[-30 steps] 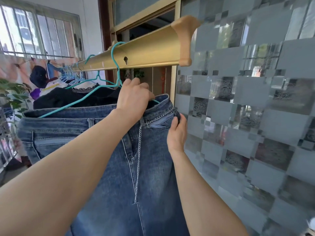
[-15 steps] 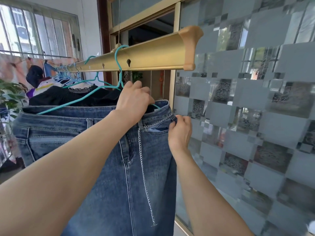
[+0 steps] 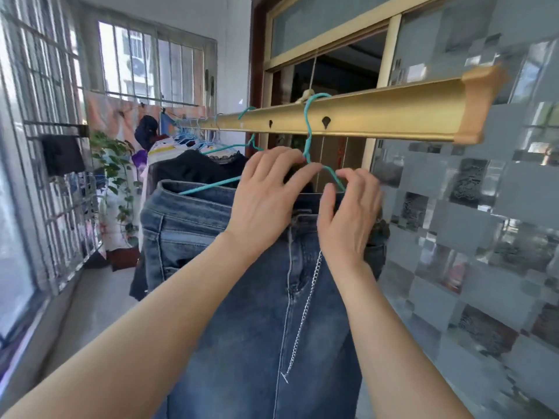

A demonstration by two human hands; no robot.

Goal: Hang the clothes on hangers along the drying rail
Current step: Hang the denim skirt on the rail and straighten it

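A gold drying rail (image 3: pixel 393 113) runs across the top of the head view. A teal wire hanger (image 3: pixel 308 128) is hooked over it and carries a blue denim garment (image 3: pixel 242 328) with a silver chain (image 3: pixel 305 313) hanging down its front. My left hand (image 3: pixel 266 192) pinches the hanger at the base of its neck, just above the waistband. My right hand (image 3: pixel 351 213) has thumb and forefinger curled round the hanger's right arm where it meets the waistband. The waistband's right end is hidden behind my right hand.
Further left along the rail hang a black garment (image 3: pixel 193 167) and several more clothes on hangers. The rail's orange end cap (image 3: pixel 481 104) sits close to a patterned glass wall (image 3: pixel 469 237) on the right. A barred window (image 3: pixel 45 176) and a leafy plant (image 3: pixel 115 164) stand at the left.
My left hand left the waistband and went up to the hanger's neck. My right hand rose from the pocket edge to the hanger's right arm. The denim garment stayed hanging on the rail.
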